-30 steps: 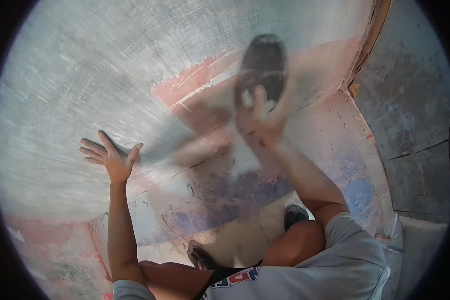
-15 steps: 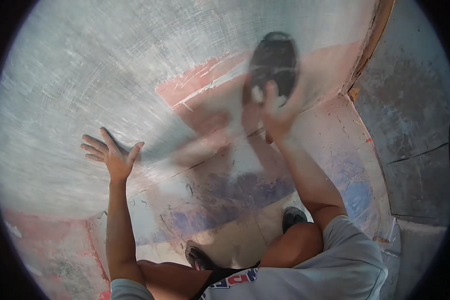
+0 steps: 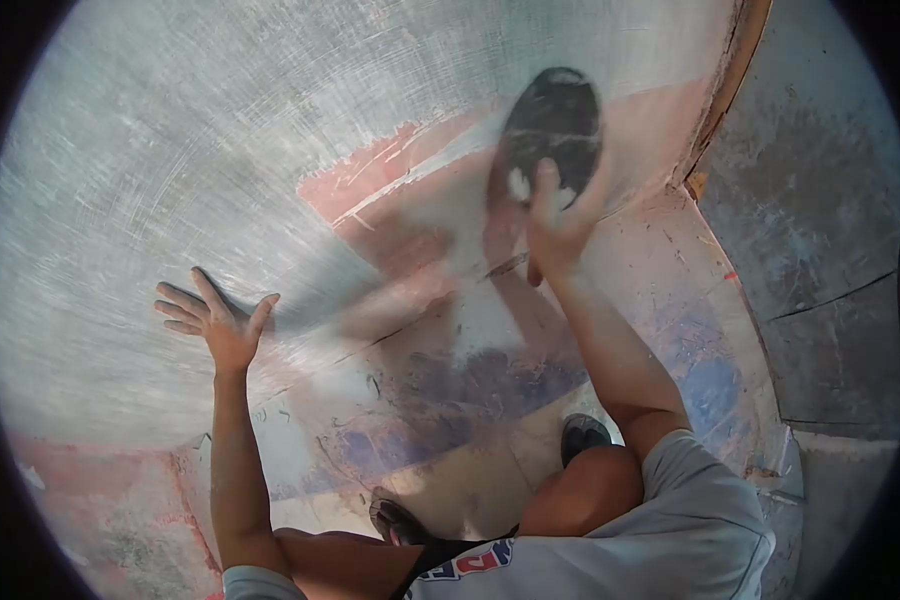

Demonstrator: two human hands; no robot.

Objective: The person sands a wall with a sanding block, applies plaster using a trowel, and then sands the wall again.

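Observation:
My left hand is spread against the pale, scratched surface at the left, its fingers apart and nothing in it. Farther right and higher up, my right hand is on a dark oval pad, which lies against the same surface over a reddish patch. The thumb or a finger shows on the pad's lower part; the other fingers are partly blurred. Whitish spots show near the fingertips.
A brown edge runs down the right side, with a dark grey surface beyond it. Below are a floor band with blue paint and my two dark shoes. A reddish block stands lower left.
The view has shifted slightly. My left hand appears a little lower and farther left. The pad and my right hand are nearly in the same place, the pad slightly to the right and less blurred.

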